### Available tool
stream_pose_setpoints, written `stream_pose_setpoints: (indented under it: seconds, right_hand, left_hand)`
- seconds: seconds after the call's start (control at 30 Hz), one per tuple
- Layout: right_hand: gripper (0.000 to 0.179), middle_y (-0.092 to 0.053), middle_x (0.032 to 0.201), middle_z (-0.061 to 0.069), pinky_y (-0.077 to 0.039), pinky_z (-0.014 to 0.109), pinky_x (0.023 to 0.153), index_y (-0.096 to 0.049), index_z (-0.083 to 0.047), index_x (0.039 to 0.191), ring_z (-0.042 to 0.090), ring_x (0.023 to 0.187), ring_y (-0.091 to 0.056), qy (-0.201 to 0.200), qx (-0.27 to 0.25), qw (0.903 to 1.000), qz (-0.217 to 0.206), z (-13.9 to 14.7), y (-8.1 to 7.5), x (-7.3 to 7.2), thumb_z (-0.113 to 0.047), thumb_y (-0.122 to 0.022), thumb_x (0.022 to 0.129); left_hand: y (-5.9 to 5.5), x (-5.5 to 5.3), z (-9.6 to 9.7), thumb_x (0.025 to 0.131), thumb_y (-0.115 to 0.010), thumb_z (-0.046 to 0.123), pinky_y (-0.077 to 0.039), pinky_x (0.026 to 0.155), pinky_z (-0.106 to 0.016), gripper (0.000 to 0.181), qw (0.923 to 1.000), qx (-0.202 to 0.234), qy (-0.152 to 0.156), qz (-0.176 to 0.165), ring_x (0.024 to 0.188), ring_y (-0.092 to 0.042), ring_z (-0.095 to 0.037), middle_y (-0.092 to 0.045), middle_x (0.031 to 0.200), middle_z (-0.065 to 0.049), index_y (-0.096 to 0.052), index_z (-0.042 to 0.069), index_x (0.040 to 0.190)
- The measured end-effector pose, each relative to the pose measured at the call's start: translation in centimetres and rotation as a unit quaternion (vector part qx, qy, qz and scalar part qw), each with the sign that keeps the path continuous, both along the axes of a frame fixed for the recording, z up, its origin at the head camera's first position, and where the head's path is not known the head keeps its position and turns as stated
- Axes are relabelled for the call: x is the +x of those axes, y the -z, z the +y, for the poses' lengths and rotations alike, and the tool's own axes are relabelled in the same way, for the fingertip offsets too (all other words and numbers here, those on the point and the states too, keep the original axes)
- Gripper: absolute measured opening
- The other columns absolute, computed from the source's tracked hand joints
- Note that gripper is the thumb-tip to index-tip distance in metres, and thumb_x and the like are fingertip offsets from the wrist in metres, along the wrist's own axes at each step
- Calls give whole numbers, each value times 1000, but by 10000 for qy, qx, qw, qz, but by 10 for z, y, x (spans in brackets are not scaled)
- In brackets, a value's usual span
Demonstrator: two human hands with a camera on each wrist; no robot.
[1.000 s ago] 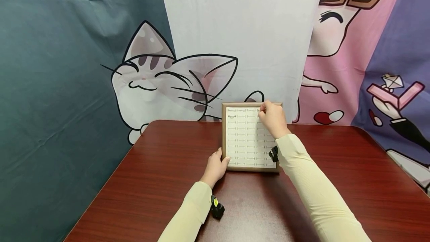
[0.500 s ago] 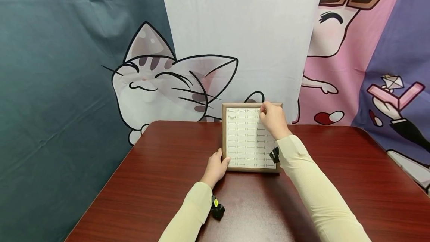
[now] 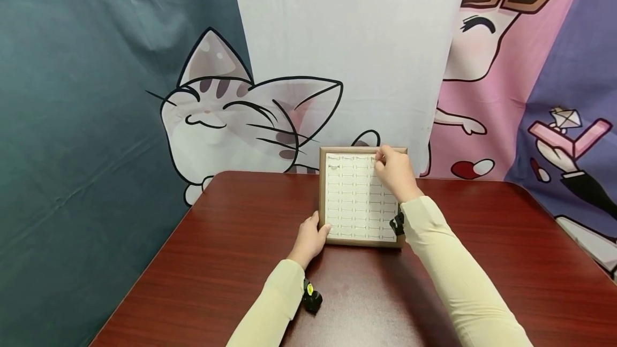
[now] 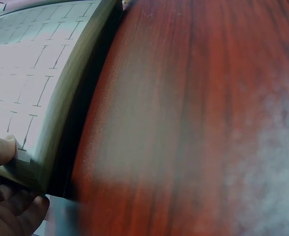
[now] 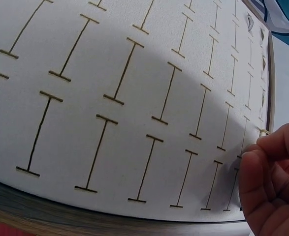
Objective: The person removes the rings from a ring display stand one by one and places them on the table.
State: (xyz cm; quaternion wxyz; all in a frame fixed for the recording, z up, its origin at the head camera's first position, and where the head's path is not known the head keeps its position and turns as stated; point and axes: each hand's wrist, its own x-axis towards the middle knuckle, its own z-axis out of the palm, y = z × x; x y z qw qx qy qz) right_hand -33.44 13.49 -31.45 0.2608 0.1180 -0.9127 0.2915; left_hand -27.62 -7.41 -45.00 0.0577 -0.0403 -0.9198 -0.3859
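Observation:
A wood-framed ring display board [image 3: 349, 202] with a white slotted face leans upright on the table. My left hand [image 3: 308, 241] grips its lower left corner, thumb [image 4: 3, 149] on the front and the other fingers underneath and behind. At the top row, toward the right, my right hand [image 3: 396, 173] pinches a small ring with thumb and forefinger against a slot. Only a thin gold bit of that ring [image 5: 264, 132] shows in the right wrist view; the fingers hide the rest. Several small rings sit in the top-row slots, and one ring [image 3: 333, 167] is in the row below.
The dark red wooden table [image 3: 231, 240] stretches out around the board. Behind it hangs a cloth backdrop [image 3: 395, 68] printed with a cartoon cat and figures. Black cameras [image 3: 312, 299] are strapped at both wrists.
The right hand stays at the same top-row slot, with only a slight shift. The left hand keeps its hold on the board's corner.

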Motion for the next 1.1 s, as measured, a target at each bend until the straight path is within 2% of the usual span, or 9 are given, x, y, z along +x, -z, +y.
stream_pose_setpoints:
  seconds: [0.4, 0.8, 1.1]
  right_hand:
    - [6, -60, 74, 15, -42, 39, 62, -54, -4, 83, 30, 68, -51, -27, -26, 9999, 116, 2, 3, 1, -2, -49, 83]
    - [5, -61, 75, 14, -41, 37, 63, -54, -4, 82, 29, 68, -52, -123, -295, 9994, 135, 5, 5, 6, -2, -50, 82]
    - [6, -63, 78, 15, -41, 37, 63, -55, -5, 83, 29, 69, -52, -69, -338, 9994, 33, 6, 7, 6, -3, -49, 83]
  left_hand:
    - [-2, 1, 0, 93, -55, 23, -37, 103, -46, 57, 10000, 27, 28, -43, 124, -43, -38, -47, 131, -29, -37, -10, 136]
    - [-3, 1, 0, 93, -56, 22, -37, 102, -47, 57, 10000, 31, 45, 10, 123, -44, -39, -47, 131, -29, -38, -11, 135]
    - [-3, 1, 0, 93, -56, 22, -37, 102, -46, 56, 10000, 22, 3, 30, 123, -44, -38, -48, 130, -29, -39, -11, 135]
